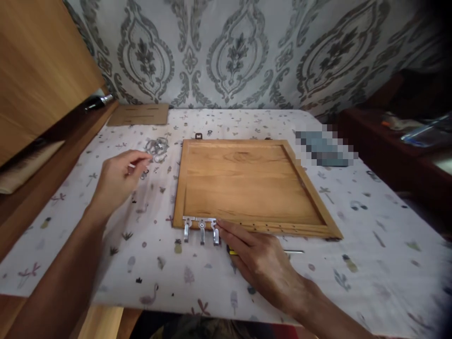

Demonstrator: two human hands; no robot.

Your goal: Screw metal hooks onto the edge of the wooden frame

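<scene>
A framed wooden panel [240,183] lies flat on the table. Three silver metal hooks [202,230] line its near edge at the left corner, their curved ends hanging over the side. My right hand [259,256] has its fingertips closed on the rightmost of these hooks. Beneath that hand lies a screwdriver [294,251]; part of its yellow and black handle shows, and the rest is covered. My left hand [123,176] is pinched beside a pile of small metal hardware [157,148]; whatever is between its fingertips is too small to make out.
A flat piece of brown cardboard [139,114] rests at the back left. At the right is a pixelated grey object [325,147]. A wooden cabinet [42,61] borders the left side. The patterned tablecloth [148,263] covers the table, with a patterned curtain [236,52] behind.
</scene>
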